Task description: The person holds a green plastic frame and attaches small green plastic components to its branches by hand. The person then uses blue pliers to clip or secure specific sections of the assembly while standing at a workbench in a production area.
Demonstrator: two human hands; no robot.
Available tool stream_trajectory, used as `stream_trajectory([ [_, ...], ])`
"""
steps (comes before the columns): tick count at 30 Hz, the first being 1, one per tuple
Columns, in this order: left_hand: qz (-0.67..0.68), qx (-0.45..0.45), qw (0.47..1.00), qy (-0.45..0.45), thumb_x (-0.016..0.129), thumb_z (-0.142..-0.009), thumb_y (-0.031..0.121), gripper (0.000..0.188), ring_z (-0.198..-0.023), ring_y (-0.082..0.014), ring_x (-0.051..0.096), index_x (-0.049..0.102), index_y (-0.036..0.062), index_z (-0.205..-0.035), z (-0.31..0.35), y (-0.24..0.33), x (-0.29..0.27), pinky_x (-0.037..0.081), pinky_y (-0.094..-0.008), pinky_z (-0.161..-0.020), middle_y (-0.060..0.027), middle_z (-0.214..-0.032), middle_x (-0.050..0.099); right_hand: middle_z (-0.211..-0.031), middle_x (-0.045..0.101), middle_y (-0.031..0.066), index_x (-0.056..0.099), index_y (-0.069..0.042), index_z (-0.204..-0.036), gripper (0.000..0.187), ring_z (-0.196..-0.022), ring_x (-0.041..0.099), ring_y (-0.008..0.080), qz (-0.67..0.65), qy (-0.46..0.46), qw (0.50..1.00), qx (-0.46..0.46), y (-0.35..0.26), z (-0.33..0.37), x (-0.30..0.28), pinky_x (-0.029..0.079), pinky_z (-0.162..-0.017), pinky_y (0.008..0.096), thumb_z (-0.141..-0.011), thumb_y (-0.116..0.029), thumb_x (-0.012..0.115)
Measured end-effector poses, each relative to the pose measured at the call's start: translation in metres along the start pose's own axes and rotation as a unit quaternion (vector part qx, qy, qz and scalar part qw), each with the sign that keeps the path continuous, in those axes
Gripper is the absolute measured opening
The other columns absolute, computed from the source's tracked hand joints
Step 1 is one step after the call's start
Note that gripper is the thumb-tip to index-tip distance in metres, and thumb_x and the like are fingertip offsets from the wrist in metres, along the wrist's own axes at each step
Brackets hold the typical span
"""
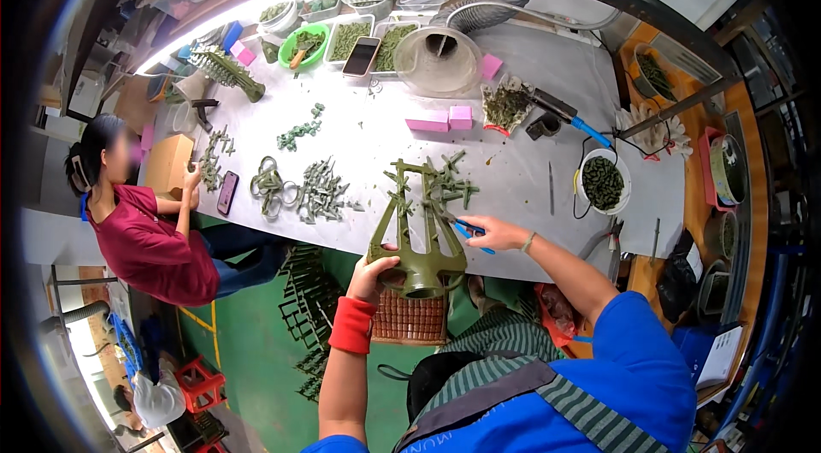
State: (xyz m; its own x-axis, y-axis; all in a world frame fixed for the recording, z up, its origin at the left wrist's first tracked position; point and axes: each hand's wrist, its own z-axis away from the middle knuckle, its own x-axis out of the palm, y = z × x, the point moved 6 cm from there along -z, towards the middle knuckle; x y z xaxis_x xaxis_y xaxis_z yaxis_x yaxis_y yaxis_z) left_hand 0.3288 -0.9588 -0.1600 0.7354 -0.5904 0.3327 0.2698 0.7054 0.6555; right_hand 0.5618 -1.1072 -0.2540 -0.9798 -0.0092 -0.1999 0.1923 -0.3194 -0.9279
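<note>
A large olive-green moulded part [428, 269], with a round hollow base and long upright arms, is tilted over the table's front edge. My left hand [374, 276] is closed around its lower left side, with a red band on the wrist. Blue-handled cutting pliers [473, 233] are in my right hand [500, 234], and their jaws reach the part's right arm. Whether the jaws are closed cannot be made out. Small green branched pieces [453, 188] lie just behind the part. To its left is a heap of short green pieces [325, 192] beside green rings [270, 186].
Across the table [513, 166] stand pink blocks [428, 120], a clear funnel [438, 59], a phone [361, 56] and bins of green bits [349, 38]. At right is a white bowl [604, 182] of dark green pieces. A co-worker [154, 230] handles green pieces at left.
</note>
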Motion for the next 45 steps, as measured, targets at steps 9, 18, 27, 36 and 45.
stream_trajectory([
  [9,0.018,0.008,1.0,0.0,0.065,-0.085,0.008,0.027,-0.075,-0.0195,0.066,0.058,0.0052,-0.111,0.004,0.0,-0.005,0.057,-0.034,-0.066,-0.0085,-0.092,0.065,-0.11,0.057,0.0102,0.051,-0.004,-0.134,0.062,-0.102,0.054,0.0201,-0.129,0.053,0.987,0.079,-0.02,0.018,-0.012,0.045,-0.088,0.0323,-0.084,-0.034,0.071],
  [18,0.024,0.006,1.0,-0.014,0.067,-0.082,0.011,0.029,-0.075,-0.0152,0.062,0.059,0.0052,-0.11,0.009,0.0,-0.009,0.055,-0.0313,-0.064,-0.0034,-0.089,0.061,-0.106,0.051,0.0143,0.056,-0.014,-0.129,0.066,-0.101,0.049,0.0329,0.244,0.068,0.964,-0.077,-0.075,-0.007,-0.019,0.043,-0.092,0.0431,-0.069,-0.04,0.07],
  [27,0.027,-0.013,0.999,-0.023,0.067,-0.082,0.011,0.031,-0.078,-0.0148,0.062,0.059,0.0049,-0.111,0.014,0.001,-0.014,0.057,-0.0308,-0.067,-0.0033,-0.092,0.061,-0.106,0.05,0.0121,0.055,-0.014,-0.129,0.066,-0.102,0.048,0.03,0.307,0.059,0.943,-0.113,-0.099,-0.007,-0.019,0.043,-0.093,0.0398,-0.069,-0.035,0.073],
  [36,0.034,-0.028,0.997,-0.056,0.066,-0.083,0.01,0.031,-0.079,-0.0143,0.062,0.059,0.0055,-0.113,0.015,0.001,-0.02,0.057,-0.0285,-0.065,-0.0037,-0.093,0.061,-0.107,0.049,0.0125,0.055,-0.015,-0.133,0.069,-0.102,0.048,0.0298,0.311,0.033,0.943,-0.113,-0.104,-0.008,-0.023,0.044,-0.091,0.0396,-0.07,-0.037,0.074],
  [45,0.018,-0.048,0.997,-0.059,0.065,-0.083,0.01,0.029,-0.075,-0.0139,0.061,0.061,0.0056,-0.111,0.019,0.005,-0.018,0.056,-0.0278,-0.065,-0.0036,-0.09,0.06,-0.106,0.048,0.013,0.052,-0.015,-0.138,0.074,-0.101,0.047,0.0296,0.319,-0.006,0.938,-0.135,-0.112,-0.01,-0.023,0.045,-0.091,0.0386,-0.071,-0.038,0.073],
])
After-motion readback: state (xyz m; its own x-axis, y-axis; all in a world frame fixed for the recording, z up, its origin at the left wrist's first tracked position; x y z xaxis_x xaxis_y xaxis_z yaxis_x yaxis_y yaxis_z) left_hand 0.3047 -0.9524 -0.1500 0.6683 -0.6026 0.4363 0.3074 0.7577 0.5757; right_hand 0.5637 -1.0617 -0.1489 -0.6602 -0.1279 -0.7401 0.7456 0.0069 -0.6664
